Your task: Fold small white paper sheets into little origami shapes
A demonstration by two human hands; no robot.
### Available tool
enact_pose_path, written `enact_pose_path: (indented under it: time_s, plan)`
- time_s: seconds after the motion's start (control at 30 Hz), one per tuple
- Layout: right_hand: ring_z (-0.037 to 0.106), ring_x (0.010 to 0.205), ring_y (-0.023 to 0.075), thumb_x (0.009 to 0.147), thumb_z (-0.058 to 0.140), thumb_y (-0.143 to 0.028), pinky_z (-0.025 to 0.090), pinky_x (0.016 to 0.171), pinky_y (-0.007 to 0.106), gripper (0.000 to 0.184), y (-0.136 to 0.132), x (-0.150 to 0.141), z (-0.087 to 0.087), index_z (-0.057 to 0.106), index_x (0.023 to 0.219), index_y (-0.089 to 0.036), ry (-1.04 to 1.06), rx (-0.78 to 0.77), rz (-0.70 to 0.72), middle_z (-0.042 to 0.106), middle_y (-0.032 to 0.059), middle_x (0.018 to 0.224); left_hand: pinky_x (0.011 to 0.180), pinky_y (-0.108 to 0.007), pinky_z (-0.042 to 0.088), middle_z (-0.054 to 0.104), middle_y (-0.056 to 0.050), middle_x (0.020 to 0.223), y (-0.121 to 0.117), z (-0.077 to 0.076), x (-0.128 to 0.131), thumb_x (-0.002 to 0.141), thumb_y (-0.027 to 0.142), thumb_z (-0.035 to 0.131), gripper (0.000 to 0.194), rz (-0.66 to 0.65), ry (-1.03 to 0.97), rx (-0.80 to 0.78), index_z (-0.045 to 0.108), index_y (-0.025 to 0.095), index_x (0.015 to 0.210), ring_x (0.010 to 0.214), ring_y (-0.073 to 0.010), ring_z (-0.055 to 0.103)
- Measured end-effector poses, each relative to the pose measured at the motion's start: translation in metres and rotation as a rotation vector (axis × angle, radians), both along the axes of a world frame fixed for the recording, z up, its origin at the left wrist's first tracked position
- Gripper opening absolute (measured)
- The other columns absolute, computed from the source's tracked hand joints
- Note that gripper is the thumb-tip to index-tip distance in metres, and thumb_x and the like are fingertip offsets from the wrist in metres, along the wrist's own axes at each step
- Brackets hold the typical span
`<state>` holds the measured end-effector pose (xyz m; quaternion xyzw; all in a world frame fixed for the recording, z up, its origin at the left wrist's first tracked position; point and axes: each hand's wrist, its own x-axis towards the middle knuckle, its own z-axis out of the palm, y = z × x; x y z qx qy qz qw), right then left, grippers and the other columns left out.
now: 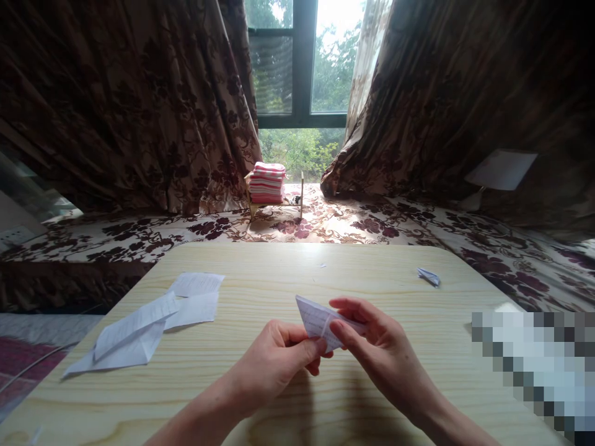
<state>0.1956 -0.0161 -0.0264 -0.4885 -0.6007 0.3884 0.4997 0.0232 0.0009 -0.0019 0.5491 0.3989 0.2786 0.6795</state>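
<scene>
A folded piece of white paper (312, 316) with faint printed lines is held up over the wooden table, pointed at its upper left corner. My left hand (283, 353) pinches its lower edge between thumb and fingers. On the other side, my right hand (372, 331) grips the paper's right part, its thumb on the near face and its index finger along the top edge. Some of my fingers are hidden behind the paper and behind each other.
Creased paper sheets (134, 328) lie on the left of the table (260, 272). A small folded paper piece (428, 277) rests at the right, a tiny scrap (322, 266) near the far edge. Behind stand a rack with folded striped cloths (267, 184) and a white lamp (504, 169).
</scene>
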Motion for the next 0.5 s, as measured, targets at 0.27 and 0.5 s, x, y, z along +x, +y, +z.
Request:
enact_pose_path:
  time_s: [0.27, 0.5]
  plan:
    - [0.057, 0.081, 0.0134, 0.086, 0.054, -0.029, 0.047, 0.072, 0.025, 0.007, -0.0017, 0.0022, 0.0046, 0.055, 0.088, -0.022, -0.073, 0.163, -0.033, 0.055, 0.002, 0.09, 0.067, -0.027, 0.04, 0.063, -0.006, 0.067, -0.0006, 0.0028, 0.0005, 0.068, 0.042, 0.07, 0.032, 0.038, -0.032, -0.094, 0.07, 0.011, 0.062, 0.069, -0.0148, 0.052]
    - [0.055, 0.073, 0.0128, 0.088, 0.052, -0.028, 0.045, 0.066, 0.025, 0.015, -0.0012, 0.0006, 0.0055, 0.053, 0.075, -0.019, -0.101, 0.182, 0.0, 0.054, 0.0018, 0.082, 0.067, -0.026, 0.042, 0.065, -0.006, 0.071, -0.0015, 0.0024, -0.0004, 0.068, 0.04, 0.071, 0.029, 0.022, -0.068, -0.126, 0.073, 0.01, 0.07, 0.068, -0.0128, 0.052]
